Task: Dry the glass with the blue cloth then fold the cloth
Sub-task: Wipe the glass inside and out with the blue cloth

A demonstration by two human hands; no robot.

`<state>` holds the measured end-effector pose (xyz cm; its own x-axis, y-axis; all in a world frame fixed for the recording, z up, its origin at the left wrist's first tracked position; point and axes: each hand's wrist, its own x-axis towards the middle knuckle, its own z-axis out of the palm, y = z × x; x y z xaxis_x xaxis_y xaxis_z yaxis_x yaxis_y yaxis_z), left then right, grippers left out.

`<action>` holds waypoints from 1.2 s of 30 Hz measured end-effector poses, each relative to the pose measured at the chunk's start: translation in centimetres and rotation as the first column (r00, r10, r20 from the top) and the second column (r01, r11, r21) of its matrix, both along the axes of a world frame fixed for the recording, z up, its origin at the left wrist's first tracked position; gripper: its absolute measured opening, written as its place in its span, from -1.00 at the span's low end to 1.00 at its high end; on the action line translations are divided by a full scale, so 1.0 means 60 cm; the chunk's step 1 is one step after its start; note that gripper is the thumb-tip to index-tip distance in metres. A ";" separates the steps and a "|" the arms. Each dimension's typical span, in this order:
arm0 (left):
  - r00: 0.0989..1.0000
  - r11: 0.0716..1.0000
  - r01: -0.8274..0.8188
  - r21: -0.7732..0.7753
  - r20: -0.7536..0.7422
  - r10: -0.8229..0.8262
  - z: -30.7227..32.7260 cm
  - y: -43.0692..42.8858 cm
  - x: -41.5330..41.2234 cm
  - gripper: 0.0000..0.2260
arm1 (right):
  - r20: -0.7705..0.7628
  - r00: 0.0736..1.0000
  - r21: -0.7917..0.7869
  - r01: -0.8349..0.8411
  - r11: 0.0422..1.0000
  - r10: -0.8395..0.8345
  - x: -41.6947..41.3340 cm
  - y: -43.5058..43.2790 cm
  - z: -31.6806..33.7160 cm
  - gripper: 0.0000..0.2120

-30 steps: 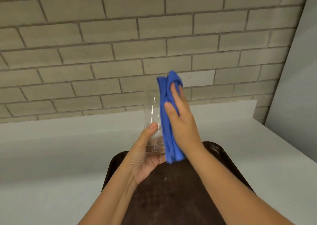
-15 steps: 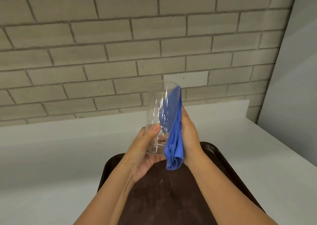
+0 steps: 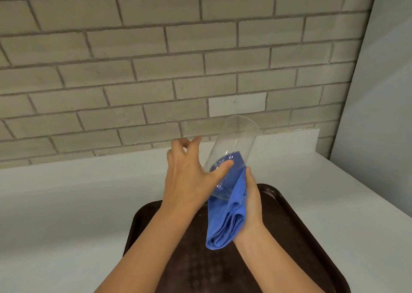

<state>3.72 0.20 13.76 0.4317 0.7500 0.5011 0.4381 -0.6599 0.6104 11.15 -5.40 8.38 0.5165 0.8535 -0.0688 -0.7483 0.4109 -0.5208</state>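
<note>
**Drying under way, fold not started**

Glass [image 3: 231, 150] is tilted above the tray [image 3: 289, 225], with its mouth up and away and its base bedded in the blue cloth [image 3: 225, 221]. Right hand [image 3: 250, 203] grips the cloth round the base. Left hand [image 3: 189, 176] is loosely spread, thumb on the glass wall. Glass looks clear. Cloth hangs bunched.

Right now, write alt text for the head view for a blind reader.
A clear glass is held tilted above a brown tray: the right hand cups a blue cloth against its base, the left hand rests its thumb on the side. White counter and brick wall behind.
</note>
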 end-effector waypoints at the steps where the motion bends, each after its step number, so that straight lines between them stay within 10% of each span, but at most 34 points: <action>1: 0.998 0.999 0.047 0.004 0.044 -0.047 -0.003 -0.005 -0.002 -0.38 | 0.034 0.999 -0.011 -0.004 1.000 0.004 -0.002 -0.001 0.005 -0.60; 7: 0.991 0.998 0.064 -0.010 0.117 -0.062 -0.014 -0.025 -0.009 -0.49 | 0.424 0.899 -0.057 0.149 0.987 -0.111 -0.029 -0.011 0.036 -0.65; 12: 0.966 0.906 0.139 -0.400 0.256 -0.035 -0.007 -0.008 -0.025 -0.17 | 0.655 0.743 -0.065 0.239 0.969 -0.140 -0.067 -0.024 0.032 -0.53; 20: 0.715 0.484 0.654 -0.581 0.685 -0.142 -0.036 0.011 -0.052 -0.46 | 0.975 0.149 0.121 0.274 0.954 -0.167 -0.025 0.008 0.082 -0.59; 31: 0.569 0.190 0.810 -0.555 0.822 -0.024 -0.055 0.036 -0.062 -0.59 | 0.983 0.126 0.114 0.163 0.980 -0.135 -0.064 -0.007 0.008 -0.57; 36: 0.527 0.147 0.840 -0.522 0.850 0.009 -0.052 0.028 -0.044 -0.46 | 0.939 0.326 0.036 0.220 0.975 -0.108 0.002 0.050 0.099 -0.58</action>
<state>1.09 1.90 10.64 0.7927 0.6095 0.0101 -0.4023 0.5107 0.7598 11.28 -2.42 14.34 0.4194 0.7628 0.4922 0.3255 0.3798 -0.8659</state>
